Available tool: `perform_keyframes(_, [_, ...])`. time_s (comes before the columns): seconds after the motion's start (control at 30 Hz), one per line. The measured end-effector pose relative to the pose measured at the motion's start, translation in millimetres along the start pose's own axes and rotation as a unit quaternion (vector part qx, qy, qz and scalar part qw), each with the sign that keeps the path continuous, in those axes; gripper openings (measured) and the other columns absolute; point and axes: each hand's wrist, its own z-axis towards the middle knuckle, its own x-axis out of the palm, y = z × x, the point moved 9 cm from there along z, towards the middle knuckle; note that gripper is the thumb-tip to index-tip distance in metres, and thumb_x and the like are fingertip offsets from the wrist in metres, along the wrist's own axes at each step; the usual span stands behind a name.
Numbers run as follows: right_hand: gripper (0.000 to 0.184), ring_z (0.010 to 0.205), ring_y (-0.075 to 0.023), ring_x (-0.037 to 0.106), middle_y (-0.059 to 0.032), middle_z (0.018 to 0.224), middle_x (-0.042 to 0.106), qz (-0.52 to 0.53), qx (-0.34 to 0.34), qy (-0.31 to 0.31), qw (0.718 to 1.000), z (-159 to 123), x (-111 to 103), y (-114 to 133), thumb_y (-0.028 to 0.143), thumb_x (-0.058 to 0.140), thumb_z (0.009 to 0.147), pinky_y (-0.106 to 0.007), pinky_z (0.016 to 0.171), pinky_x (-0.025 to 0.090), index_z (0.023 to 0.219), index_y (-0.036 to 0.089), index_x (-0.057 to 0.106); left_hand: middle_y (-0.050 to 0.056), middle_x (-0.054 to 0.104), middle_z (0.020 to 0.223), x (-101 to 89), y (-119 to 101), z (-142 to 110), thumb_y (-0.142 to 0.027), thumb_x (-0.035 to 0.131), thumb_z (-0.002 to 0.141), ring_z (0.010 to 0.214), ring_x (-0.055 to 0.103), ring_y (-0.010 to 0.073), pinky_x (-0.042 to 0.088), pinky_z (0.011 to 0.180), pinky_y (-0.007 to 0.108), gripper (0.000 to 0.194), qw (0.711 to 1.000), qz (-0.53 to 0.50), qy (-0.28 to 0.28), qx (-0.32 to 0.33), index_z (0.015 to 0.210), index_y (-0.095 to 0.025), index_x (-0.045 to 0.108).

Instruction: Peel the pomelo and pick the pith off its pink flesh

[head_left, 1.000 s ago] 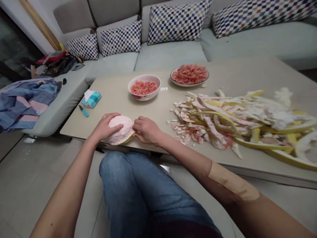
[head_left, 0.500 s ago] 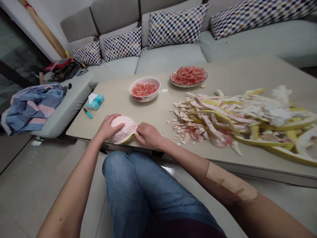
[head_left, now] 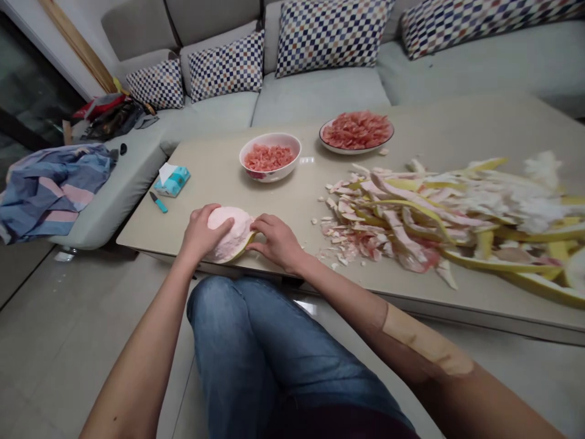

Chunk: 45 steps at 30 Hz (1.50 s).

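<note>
A partly peeled pomelo (head_left: 234, 227), pale pink pith on top and yellow-green rind below, rests at the table's near edge. My left hand (head_left: 203, 233) is wrapped round its left side, the thumb lying across the top. On the right side, my right hand (head_left: 278, 245) grips the edge of the rind (head_left: 242, 249) between thumb and fingers. The fruit's underside is hidden. Beyond it stands a white bowl (head_left: 270, 175) of loose pink pomelo flesh, and farther right a dark-rimmed plate (head_left: 336, 149) heaped with more of the same.
A large heap of pomelo peel (head_left: 411, 210) and pith scraps covers the right part of the table (head_left: 208, 174). At left lie a small knife (head_left: 159, 202) with a turquoise handle and a tissue pack (head_left: 172, 182). Behind runs a sofa (head_left: 320, 88) with checked cushions.
The right hand has gone from a tight, fist-like grip to a looser pinch at the rind's edge. The left hand still holds the pomelo. The view has shifted slightly.
</note>
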Motion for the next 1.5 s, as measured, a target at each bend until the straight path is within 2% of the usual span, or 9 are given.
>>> perform_keyframes(0.13, [0.026, 0.094, -0.0246, 0.057, -0.0109, 0.101, 0.065, 0.029, -0.003, -0.019, 0.999, -2.6, 0.1, -1.9, 0.035, 0.075, 0.079, -0.034, 0.084, 0.044, 0.095, 0.018, 0.065, 0.010, 0.060, 0.118, 0.1, -1.3, -1.2, -0.050, 0.069, 0.076, 0.117, 0.054, 0.0303, 0.041, 0.106, 0.045, 0.050, 1.000, -0.002, -0.007, 0.002, 0.119, -0.025, 0.063])
perform_keyframes(0.3, [0.016, 0.078, -0.0206, 0.056, -0.0070, 0.081, 0.063, 0.032, 0.008, -0.006, 0.999, -11.3, 8.8, -1.1, 0.032, 0.067, 0.086, -0.030, 0.072, 0.042, 0.080, 0.018, 0.064, 0.010, 0.060, 0.119, 0.3, -1.2, -2.0, -0.049, 0.068, 0.076, 0.117, 0.055, 0.0295, 0.040, 0.108, 0.044, 0.051, 1.000, 0.002, -0.002, -0.013, 0.120, -0.023, 0.063])
perform_keyframes(0.4, [0.014, 0.083, -0.0212, 0.058, -0.0082, 0.090, 0.064, 0.029, 0.010, -0.029, 0.999, -16.9, 6.2, 1.3, 0.031, 0.067, 0.086, -0.031, 0.073, 0.044, 0.091, 0.018, 0.065, 0.010, 0.060, 0.120, -1.1, -1.7, -4.2, -0.051, 0.065, 0.078, 0.120, 0.053, 0.0284, 0.040, 0.108, 0.043, 0.051, 1.000, 0.020, -0.007, -0.017, 0.122, -0.024, 0.062])
perform_keyframes(0.53, [0.031, 0.087, -0.0221, 0.060, -0.0095, 0.101, 0.063, 0.040, 0.006, -0.059, 0.997, -20.9, 3.9, 7.8, 0.033, 0.072, 0.083, -0.033, 0.077, 0.048, 0.108, 0.019, 0.062, 0.010, 0.059, 0.123, -1.9, -1.4, -6.2, -0.053, 0.062, 0.080, 0.122, 0.053, 0.0259, 0.040, 0.109, 0.041, 0.053, 0.999, 0.039, -0.014, -0.028, 0.125, -0.025, 0.060])
perform_keyframes(0.73, [0.023, 0.089, -0.0245, 0.061, -0.0091, 0.094, 0.066, 0.056, 0.033, -0.089, 0.994, -20.8, 8.5, 7.2, 0.034, 0.075, 0.080, -0.035, 0.080, 0.048, 0.096, 0.020, 0.066, 0.010, 0.059, 0.123, 1.3, -3.9, -4.1, -0.054, 0.063, 0.079, 0.118, 0.056, 0.0264, 0.042, 0.107, 0.041, 0.054, 0.998, 0.054, -0.008, -0.031, 0.125, -0.026, 0.060])
perform_keyframes(0.9, [0.015, 0.087, -0.0232, 0.061, -0.0084, 0.092, 0.068, 0.051, 0.039, -0.047, 0.997, -23.8, 14.8, 11.0, 0.028, 0.072, 0.083, -0.034, 0.078, 0.049, 0.093, 0.018, 0.066, 0.010, 0.059, 0.123, 1.5, -3.6, -5.0, -0.055, 0.063, 0.079, 0.117, 0.057, 0.0278, 0.043, 0.106, 0.043, 0.053, 0.997, 0.059, -0.010, -0.039, 0.124, -0.027, 0.060])
perform_keyframes(1.1, [0.036, 0.092, -0.0258, 0.062, -0.0126, 0.101, 0.067, 0.034, 0.084, -0.082, 0.992, -28.4, 13.8, 12.4, 0.034, 0.077, 0.078, -0.037, 0.081, 0.049, 0.107, 0.017, 0.065, 0.010, 0.059, 0.122, -0.5, -2.2, -6.7, -0.055, 0.062, 0.080, 0.116, 0.057, 0.0281, 0.044, 0.105, 0.044, 0.052, 0.997, 0.052, -0.025, -0.051, 0.124, -0.028, 0.060])
perform_keyframes(1.23, [0.026, 0.082, -0.0207, 0.064, -0.0075, 0.092, 0.068, 0.130, 0.156, -0.119, 0.972, -25.8, 16.8, 0.7, 0.028, 0.080, 0.074, -0.031, 0.074, 0.050, 0.095, 0.018, 0.069, 0.010, 0.059, 0.122, 0.4, -4.1, -7.0, -0.056, 0.062, 0.079, 0.115, 0.057, 0.0283, 0.044, 0.104, 0.043, 0.052, 0.996, 0.059, -0.027, -0.060, 0.123, -0.028, 0.060])
perform_keyframes(1.5, [0.012, 0.079, -0.0180, 0.065, -0.0038, 0.086, 0.072, 0.162, 0.198, -0.059, 0.965, -26.8, 15.5, -2.1, 0.022, 0.074, 0.074, -0.029, 0.074, 0.048, 0.085, 0.019, 0.072, 0.011, 0.056, 0.125, 4.5, -16.3, -9.3, -0.057, 0.060, 0.079, 0.116, 0.058, 0.0291, 0.046, 0.102, 0.043, 0.054, 0.993, 0.097, -0.001, -0.068, 0.126, -0.031, 0.058])
